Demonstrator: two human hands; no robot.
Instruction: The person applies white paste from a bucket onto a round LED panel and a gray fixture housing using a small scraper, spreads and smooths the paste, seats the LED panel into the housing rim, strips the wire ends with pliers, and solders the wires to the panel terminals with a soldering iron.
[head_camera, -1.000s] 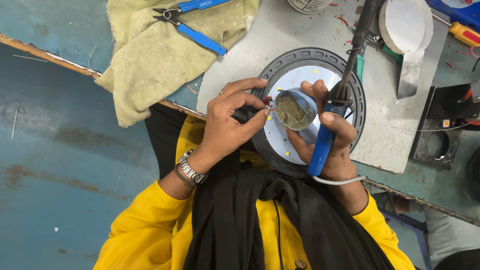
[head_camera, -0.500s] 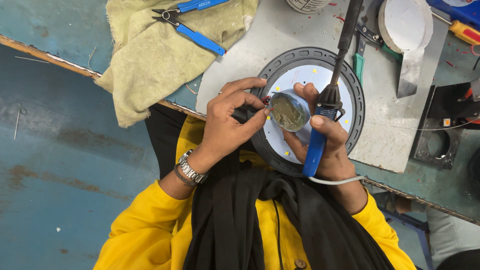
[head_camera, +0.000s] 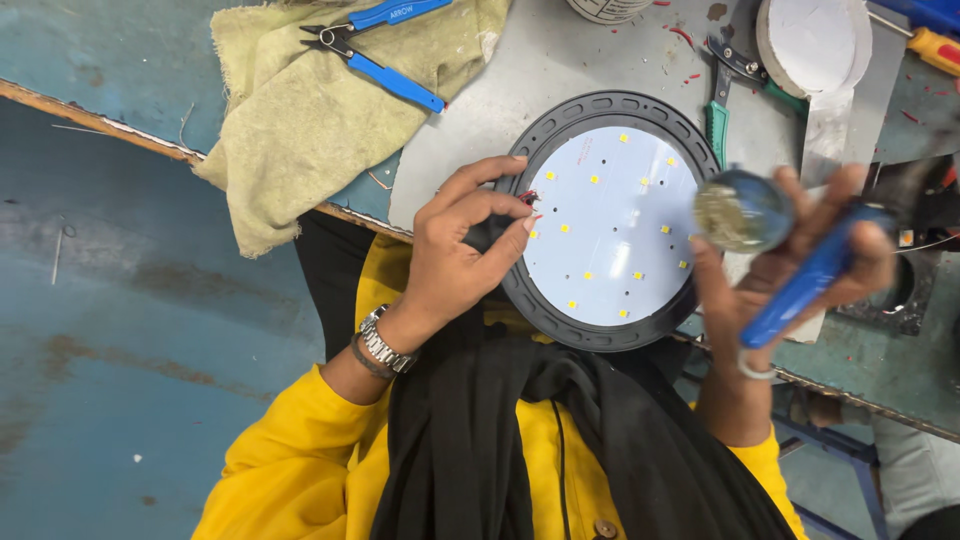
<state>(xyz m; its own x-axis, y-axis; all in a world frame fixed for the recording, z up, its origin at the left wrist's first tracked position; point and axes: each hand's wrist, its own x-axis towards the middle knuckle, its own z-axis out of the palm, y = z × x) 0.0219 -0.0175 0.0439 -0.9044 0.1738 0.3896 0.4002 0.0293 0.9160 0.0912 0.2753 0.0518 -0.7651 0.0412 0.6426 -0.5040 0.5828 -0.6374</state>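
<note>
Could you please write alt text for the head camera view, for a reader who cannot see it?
The left hand pinches small wires at the rim of a round black lamp housing, while the right hand holds a blue-handled tool and a small round tin beside it. Blue-handled cutters lie on a cloth.

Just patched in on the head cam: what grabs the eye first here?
The round LED panel in its black ring, at the centre of the grey bench sheet. The left hand pinches red wires at its left rim, while the right hand, off its right edge, holds a blue-handled tool and a small round tin. Blue cutters lie on a yellowish cloth at upper left.
</note>
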